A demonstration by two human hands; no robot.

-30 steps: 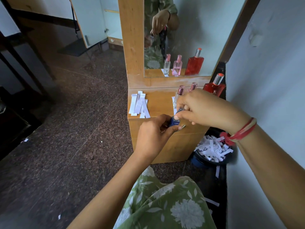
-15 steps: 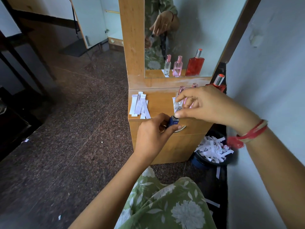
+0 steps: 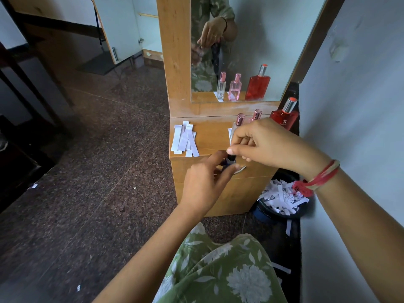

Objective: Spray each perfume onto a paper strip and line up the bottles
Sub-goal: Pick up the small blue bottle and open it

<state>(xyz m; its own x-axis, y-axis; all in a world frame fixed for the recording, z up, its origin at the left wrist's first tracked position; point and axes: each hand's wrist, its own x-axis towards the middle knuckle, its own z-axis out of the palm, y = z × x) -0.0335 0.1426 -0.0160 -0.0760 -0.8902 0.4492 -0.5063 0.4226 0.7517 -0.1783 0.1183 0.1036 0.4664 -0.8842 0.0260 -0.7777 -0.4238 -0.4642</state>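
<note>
- a small dark blue bottle [image 3: 229, 163] is held in the left hand [image 3: 205, 182], just in front of the front edge of the desk [image 3: 209, 136]; its body is enclosed by the curled fingers [image 3: 218, 157], so only the top part is seen.
- the right hand [image 3: 269, 145] is placed directly above the bottle, with thumb and forefinger pinched narrow on its top; whether a cap is gripped cannot be told.
- a loose pile of white paper strips [image 3: 184, 138] is laid on the left part of the desk, well apart from both hands.
- three bottles are stood at the back right by the mirror [image 3: 251, 40]: a slim clear bottle [image 3: 237, 124] and a pink-capped bottle [image 3: 256, 115], both partly hidden behind the right hand, and a red bottle [image 3: 284, 115] at the far right.
- a dark bin [image 3: 262, 213] filled with used strips is seen on the floor beside the desk.
</note>
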